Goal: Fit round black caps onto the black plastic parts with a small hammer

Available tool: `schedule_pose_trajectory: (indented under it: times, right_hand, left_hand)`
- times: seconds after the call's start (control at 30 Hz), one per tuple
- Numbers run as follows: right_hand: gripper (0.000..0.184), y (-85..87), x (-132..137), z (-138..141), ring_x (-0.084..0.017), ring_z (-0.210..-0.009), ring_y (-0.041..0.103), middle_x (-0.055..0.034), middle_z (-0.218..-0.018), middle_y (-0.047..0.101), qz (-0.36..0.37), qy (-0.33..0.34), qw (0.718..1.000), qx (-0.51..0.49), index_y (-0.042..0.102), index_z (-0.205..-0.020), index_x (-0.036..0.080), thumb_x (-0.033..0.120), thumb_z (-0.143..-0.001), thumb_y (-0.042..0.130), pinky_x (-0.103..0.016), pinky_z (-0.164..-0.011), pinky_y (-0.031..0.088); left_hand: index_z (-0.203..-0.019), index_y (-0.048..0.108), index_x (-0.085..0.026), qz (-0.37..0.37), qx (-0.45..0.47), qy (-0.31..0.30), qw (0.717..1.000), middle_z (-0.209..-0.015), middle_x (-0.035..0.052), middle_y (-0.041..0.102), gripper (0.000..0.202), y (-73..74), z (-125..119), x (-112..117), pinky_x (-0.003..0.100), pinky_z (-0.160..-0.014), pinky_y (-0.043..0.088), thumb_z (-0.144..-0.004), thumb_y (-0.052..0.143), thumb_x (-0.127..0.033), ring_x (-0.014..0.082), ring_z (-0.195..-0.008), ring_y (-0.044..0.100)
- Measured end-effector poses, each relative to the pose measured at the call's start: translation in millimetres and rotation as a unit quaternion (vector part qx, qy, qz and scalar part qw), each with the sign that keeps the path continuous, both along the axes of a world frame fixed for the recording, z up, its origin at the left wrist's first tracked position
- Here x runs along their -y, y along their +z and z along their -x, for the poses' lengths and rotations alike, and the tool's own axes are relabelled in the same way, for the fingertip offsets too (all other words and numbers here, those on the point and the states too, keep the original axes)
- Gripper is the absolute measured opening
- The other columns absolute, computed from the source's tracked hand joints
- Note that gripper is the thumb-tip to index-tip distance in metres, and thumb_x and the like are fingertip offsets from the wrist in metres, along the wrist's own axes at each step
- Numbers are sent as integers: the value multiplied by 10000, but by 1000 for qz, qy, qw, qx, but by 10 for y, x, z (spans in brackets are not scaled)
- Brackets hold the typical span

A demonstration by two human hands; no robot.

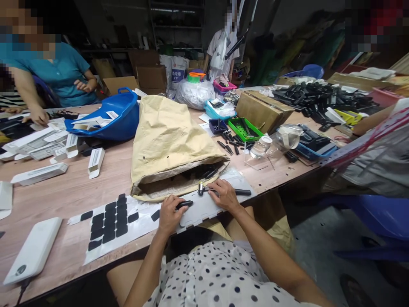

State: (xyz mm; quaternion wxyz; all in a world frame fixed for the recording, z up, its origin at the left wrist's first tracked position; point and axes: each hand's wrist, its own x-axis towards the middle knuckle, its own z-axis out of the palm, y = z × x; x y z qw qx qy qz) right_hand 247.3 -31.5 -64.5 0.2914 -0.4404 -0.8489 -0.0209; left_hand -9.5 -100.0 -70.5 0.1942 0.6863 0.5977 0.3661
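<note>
A yellow-tan paper sack (pixel 169 132) lies on a pinkish wood-grain table (pixel 75 187), its wide mouth towards the person. At its near edge, the left hand (pixel 171 213) grasps a short, glossy black piece (pixel 184 204) between thumb and fingers. This piece is slim and rounded, its rear part covered by the hand; its long axis runs roughly left to right, with the exposed end pointing right and slightly away.

Just before the sack's right-hand corner lies a small hammer (pixel 244 192) with a bright metal head, a pale yellowish tip and a dark handle. It lies lengthwise from left to right, head to the left, handle end to the right. The right hand (pixel 223 195) rests over its shaft near the head, fingers bent; whether they close round it I cannot tell. Beneath is a light grey flat board (pixel 194 217) with a notched edge.

The sack holds slender black pieces, visible inside its mouth. Left of it, a bright blue plastic basin (pixel 124 113) contains white cartons. Right of it stand a small dark-blue plastic box (pixel 220 131) and a green plastic tray (pixel 238 133) with dark small parts in it. Farther right of the sack, a blue plastic tray (pixel 327 152) carries larger black pieces.
</note>
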Motion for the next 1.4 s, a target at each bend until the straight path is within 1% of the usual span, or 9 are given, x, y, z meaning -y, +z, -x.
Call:
schedule_pose_trajectory:
  times: [0.33,0.47,0.63,0.7,0.83,0.93,1.1,1.3,1.4]
  right_hand:
    - [180,3,43,14,-215,-840,554,-52,-877,631,-9,3,1000,-9,716,-1070,234,237,-933,599,-323,-755,443]
    - [191,4,21,7,-218,-856,553,-53,-893,631,19,-11,1000,6,714,-1103,253,274,-957,593,-325,-749,425]
    - [183,87,32,23,-217,-845,565,-63,-871,633,55,-6,998,31,723,-970,240,315,-990,558,-323,-735,431]
    - [219,144,111,71,-208,-853,585,-63,-888,639,65,7,998,8,720,-1010,240,312,-1010,514,-309,-748,461]
    - [295,265,360,244,-164,-849,632,-43,-935,656,92,55,992,-71,679,-1203,263,284,-1041,433,-253,-764,515]
    - [323,338,494,372,-147,-796,638,-36,-906,653,106,89,986,-91,665,-1261,258,269,-1045,425,-230,-723,524]
    - [335,388,538,486,-133,-767,623,-27,-858,631,84,95,988,-84,679,-1272,270,221,-1031,452,-205,-698,508]
    - [359,371,555,526,-119,-683,584,-11,-823,627,59,86,995,11,702,-1252,317,173,-990,502,-189,-576,431]
    - [373,379,559,498,-123,-714,598,-20,-837,627,55,61,997,-1,693,-1275,317,171,-999,487,-192,-602,439]
  left_hand:
    - [-893,721,-256,-13,-6,2,1000,-861,30,675,89,-54,15,41,371,-793,513,-811,687,-256,238,-851,614]
    - [-900,731,-257,-3,-4,0,1000,-848,30,675,98,-13,15,45,375,-802,512,-811,691,-268,239,-854,615]
    - [-903,756,-260,11,15,-9,1000,-840,32,672,104,63,16,34,381,-820,509,-821,695,-279,236,-856,609]
    - [-912,768,-264,15,22,-12,1000,-829,30,665,114,75,18,30,376,-814,508,-826,696,-286,227,-840,607]
    - [-937,790,-277,17,26,-14,999,-806,20,647,137,70,27,20,363,-805,504,-819,719,-280,211,-811,598]
    - [-936,797,-277,14,37,-17,999,-799,17,638,145,59,34,4,351,-790,502,-807,733,-262,203,-799,591]
    - [-908,798,-276,27,50,-26,998,-779,9,612,115,73,35,-20,337,-773,495,-813,733,-267,193,-781,572]
    - [-814,794,-287,40,57,-20,997,-722,-5,578,61,109,24,-33,324,-742,489,-805,734,-280,183,-741,550]
    - [-840,800,-288,42,60,-18,997,-748,1,607,76,101,30,-37,334,-759,500,-791,744,-278,187,-756,567]
